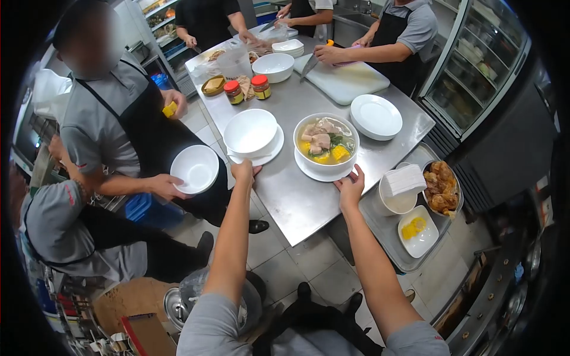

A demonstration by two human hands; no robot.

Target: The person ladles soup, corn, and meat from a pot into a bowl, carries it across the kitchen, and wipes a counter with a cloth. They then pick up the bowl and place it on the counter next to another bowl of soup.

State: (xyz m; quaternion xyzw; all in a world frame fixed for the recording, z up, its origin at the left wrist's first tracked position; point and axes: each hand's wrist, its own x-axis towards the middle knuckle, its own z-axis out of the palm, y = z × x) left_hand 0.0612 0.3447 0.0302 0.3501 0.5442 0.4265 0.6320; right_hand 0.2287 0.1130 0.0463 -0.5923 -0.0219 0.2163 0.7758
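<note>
My left hand (244, 171) grips the near edge of a white plate (274, 148), on which an empty white bowl (250, 131) rests. At the table's right side, my right hand (351, 188) holds the near rim of another white plate (323, 172). A white bowl of soup (326, 140) with meat, corn and greens stands on that plate. Both plates are at the steel table (297, 207). The fingers under the plates are partly hidden.
A person at left holds a white bowl (195, 169) and corn (170, 110). Jars (260, 87), stacked plates (376, 117) and a cutting board (341, 77) lie beyond. Co-workers with knives stand behind. A tray (404, 252) with food stands right.
</note>
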